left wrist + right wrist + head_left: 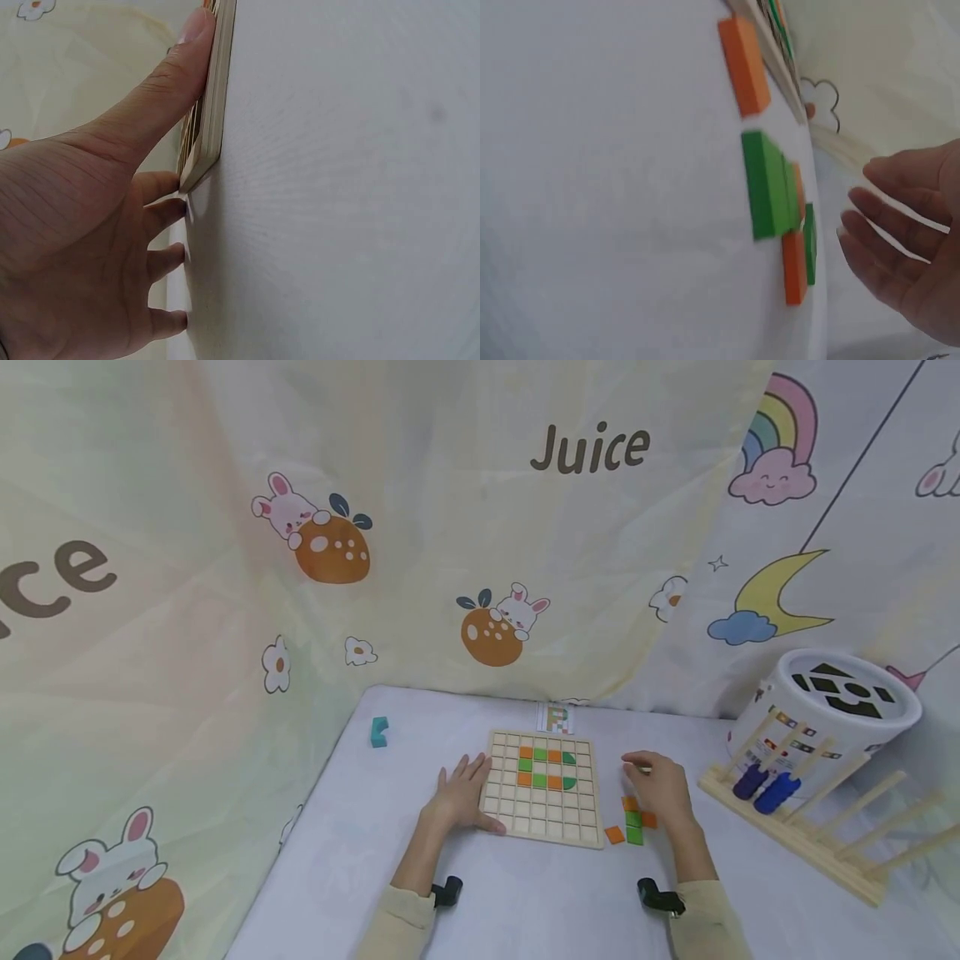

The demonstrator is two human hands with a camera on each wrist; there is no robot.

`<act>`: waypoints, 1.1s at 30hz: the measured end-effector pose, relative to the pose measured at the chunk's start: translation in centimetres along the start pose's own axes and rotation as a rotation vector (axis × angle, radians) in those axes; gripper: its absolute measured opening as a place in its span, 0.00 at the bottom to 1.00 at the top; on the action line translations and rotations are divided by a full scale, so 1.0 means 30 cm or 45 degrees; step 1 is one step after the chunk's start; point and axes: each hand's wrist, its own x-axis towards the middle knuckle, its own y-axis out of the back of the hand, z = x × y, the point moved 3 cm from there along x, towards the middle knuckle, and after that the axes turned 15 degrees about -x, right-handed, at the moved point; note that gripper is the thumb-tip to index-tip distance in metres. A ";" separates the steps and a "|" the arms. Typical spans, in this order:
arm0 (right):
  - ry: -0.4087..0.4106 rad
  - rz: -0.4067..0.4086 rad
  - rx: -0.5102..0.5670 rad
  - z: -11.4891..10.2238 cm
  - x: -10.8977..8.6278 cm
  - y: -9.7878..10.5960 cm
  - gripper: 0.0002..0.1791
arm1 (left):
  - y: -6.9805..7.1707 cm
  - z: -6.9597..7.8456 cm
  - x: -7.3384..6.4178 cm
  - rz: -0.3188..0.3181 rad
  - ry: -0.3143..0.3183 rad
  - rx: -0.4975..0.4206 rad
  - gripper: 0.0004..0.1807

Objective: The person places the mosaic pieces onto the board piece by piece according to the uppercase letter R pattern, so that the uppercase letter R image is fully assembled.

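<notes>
A square wooden grid board [540, 827] lies on the table, with orange, green and dark green pieces set in its upper cells. Spread along the board's left side is my left hand [453, 797]. Its straight thumb [161, 86] lies over the board's edge, and the other fingertips touch the tabletop. To the right of the board, my right hand [663, 785] hovers with loosely bent fingers and nothing visible between them. Just below it lie loose tiles: an orange tile [615, 835], a green tile [635, 836] and several others. A green piece [810, 244] lies near that hand's fingers.
A small pattern card [555, 718] lies behind the board. A teal block [379, 732] sits at the far left. On the right stand a wooden peg rack [810, 852] with blue beads [777, 793] and a white bucket [795, 693] with a cut-out lid. A printed curtain hangs behind.
</notes>
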 end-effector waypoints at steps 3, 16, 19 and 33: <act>-0.064 -0.040 -0.066 0.030 0.008 0.004 0.15 | 0.008 0.004 -0.003 -0.004 0.003 0.002 0.72; 0.150 -0.146 -0.257 0.044 0.008 -0.009 0.20 | 0.011 0.001 -0.010 -0.001 0.002 0.011 0.72; 0.169 -0.139 -0.268 0.043 0.014 -0.019 0.18 | 0.014 0.003 -0.013 0.000 0.006 -0.014 0.71; 0.056 -0.150 -0.196 0.052 0.013 -0.016 0.19 | -0.027 -0.042 0.019 0.035 -0.040 -0.037 0.75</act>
